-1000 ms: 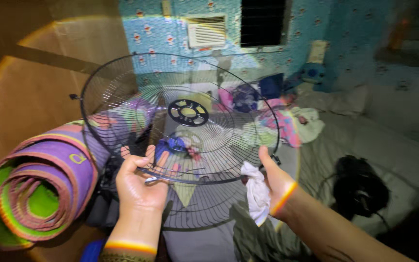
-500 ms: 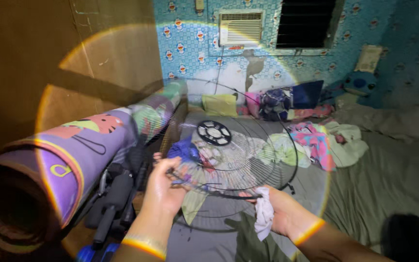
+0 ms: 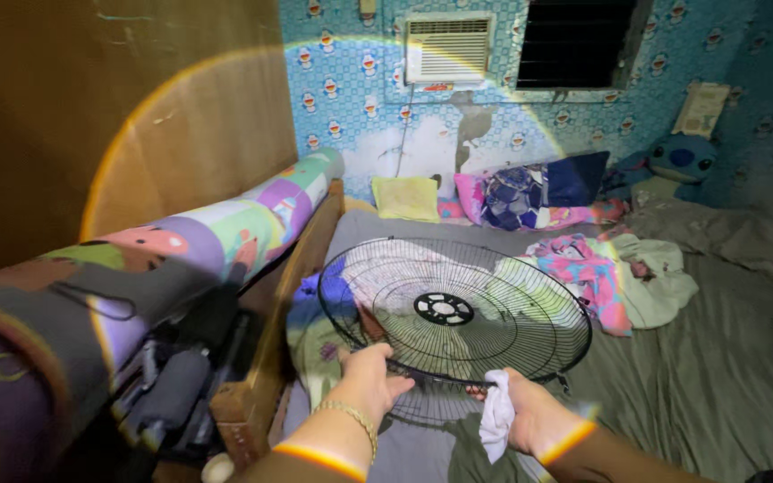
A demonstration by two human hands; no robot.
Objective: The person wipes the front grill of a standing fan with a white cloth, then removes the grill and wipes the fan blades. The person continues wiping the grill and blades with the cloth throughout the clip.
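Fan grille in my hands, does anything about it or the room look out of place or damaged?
The wire fan grille is off its fan, held flat over the bed by the left hand and the right hand, which also grips a white cloth. On the blue patterned wall, a patch under the air conditioner looks peeled.

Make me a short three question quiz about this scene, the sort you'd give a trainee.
1. True or false: both hands grip the fan guard.
2. Which hand also holds the white cloth? A) left B) right
3. What long object lies left of the bed?

Key
1. True: the left hand and right hand hold the near rim of the fan guard.
2. B: the cloth hangs from the right hand.
3. A rolled mat beside the bed.
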